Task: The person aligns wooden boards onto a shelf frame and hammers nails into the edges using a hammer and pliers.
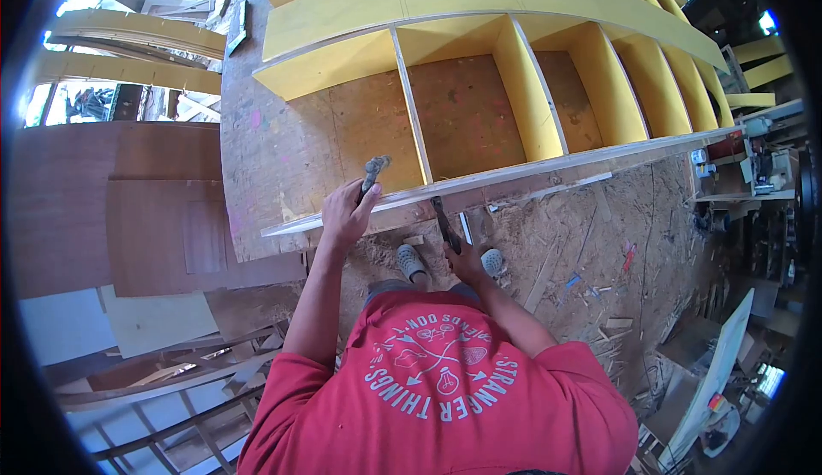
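My left hand [345, 211] is closed near the front edge of a yellow wooden frame [479, 34]. In it is what looks like a hammer [374, 169], its grey head pointing up and its handle mostly hidden. My right hand [465, 261] is lower, on the near side of the long front strip [505, 169]. It grips a dark, slender tool [443, 221], whose tip meets or nearly meets the strip close to where an upright divider [411, 107] joins it. The kind of that tool is not clear. The frame has several divided bays with yellow inner faces.
The frame lies on a worn wooden worktable [265, 145]. Sawdust and wood scraps cover the floor [556, 244] around my feet. Brown panels [163, 218] are to the left, and curved yellow pieces [137, 68] are behind them. Machinery [771, 167] stands at right, near a leaning board [711, 381].
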Tool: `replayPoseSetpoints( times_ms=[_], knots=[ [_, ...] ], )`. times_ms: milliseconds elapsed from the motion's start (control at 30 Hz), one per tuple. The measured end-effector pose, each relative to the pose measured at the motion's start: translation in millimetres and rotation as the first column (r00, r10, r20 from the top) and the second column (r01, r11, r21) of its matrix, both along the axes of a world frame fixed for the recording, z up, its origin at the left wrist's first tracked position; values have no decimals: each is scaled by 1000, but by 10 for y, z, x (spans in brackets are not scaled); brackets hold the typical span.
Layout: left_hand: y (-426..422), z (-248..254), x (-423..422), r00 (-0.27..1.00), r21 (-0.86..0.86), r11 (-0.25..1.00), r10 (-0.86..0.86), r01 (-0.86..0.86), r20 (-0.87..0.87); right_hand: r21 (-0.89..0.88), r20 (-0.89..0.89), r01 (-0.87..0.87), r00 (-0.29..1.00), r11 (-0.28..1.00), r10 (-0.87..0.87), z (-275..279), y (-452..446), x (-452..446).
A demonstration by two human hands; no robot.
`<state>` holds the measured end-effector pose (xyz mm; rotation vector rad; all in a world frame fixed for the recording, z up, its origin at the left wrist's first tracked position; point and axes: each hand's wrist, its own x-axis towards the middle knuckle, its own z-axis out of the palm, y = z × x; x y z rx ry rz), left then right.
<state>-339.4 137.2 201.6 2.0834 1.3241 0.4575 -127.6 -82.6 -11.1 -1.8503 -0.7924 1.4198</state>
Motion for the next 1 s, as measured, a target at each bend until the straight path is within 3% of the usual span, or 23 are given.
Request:
replayPoseSetpoints(
  times_ms=[100, 200, 233, 333, 433, 533, 633, 733, 833, 867, 967, 1000],
  knots=[
    [5, -30, -20, 1000, 1, 1000, 9, -9, 0, 152, 175, -105, 981, 983, 78, -148, -17, 200],
    [3, -9, -17, 1000, 8, 1000, 6, -6, 12, 59, 329, -315, 902, 947, 280, -136, 57, 622],
    [8, 5, -12, 1000, -1, 1000, 4, -4, 7, 110, 251, -307, 929, 945, 272, -74, 96, 707],
    [-9, 44, -11, 1000, -12, 1000, 8, -8, -13, 192, 405, -409, 861, 892, 308, 21, 134, 790],
    [-14, 42, -10, 999, 20, 1000, 2, -2, -37, 175, 154, -235, 966, 956, 209, -71, 71, 630],
    [-2, 0, 7, 999, 50, 999, -10, 12, -30, 27, -19, -142, 990, 989, 143, -179, -15, 310],
    [-28, 22, -5, 1000, 50, 999, 0, 2, -29, 25, -188, 6, 982, 1000, -1, -201, -2, -11],
    [-27, 47, 21, 1000, 39, 999, -8, 9, -17, 46, -11, -8, 1000, 999, 8, -187, 3, -75],
    [-23, 13, 10, 1000, 43, 999, 1, -1, -13, 258, 468, -244, 878, 935, 100, -284, -8, 299],
    [-22, -1, 7, 1000, 48, 999, 4, -3, -13, 202, 444, -287, 879, 936, 174, -268, 7, 440],
    [-34, -3, 12, 1000, 49, 999, 2, -1, -10, 44, 310, -393, 880, 919, 361, 461, 193, 752],
    [-36, 3, 16, 1000, 48, 999, 4, -4, -8, 44, 277, -380, 893, 924, 354, 422, 194, 751]
  ],
)
